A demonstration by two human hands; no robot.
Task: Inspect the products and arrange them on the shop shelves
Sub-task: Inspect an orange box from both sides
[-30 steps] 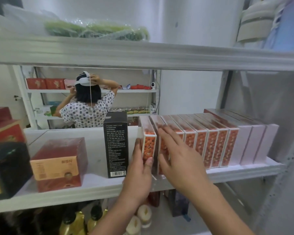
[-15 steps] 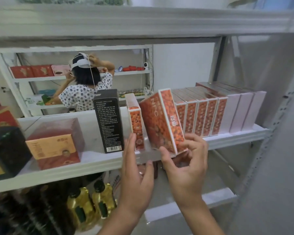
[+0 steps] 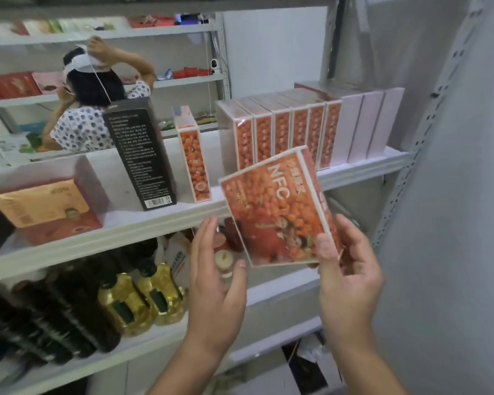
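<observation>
My right hand grips the lower right corner of an orange NFC box, thumb on its front, and holds it tilted in front of the white shelf. Just left of the box, my left hand hovers with straight fingers and holds nothing. One matching orange box stands alone on the shelf. A row of several more orange boxes stands to its right, with a gap between them.
A tall black box and a red-and-tan box stand left on the shelf. Pale pink boxes end the row at the right. Yellow oil bottles and dark bottles fill the shelf below. A person stands behind the rack.
My right hand has pulled the orange box out of the row and lowered it off the shelf, turning its front up. My left hand has left the standing box and dropped below the shelf edge.
</observation>
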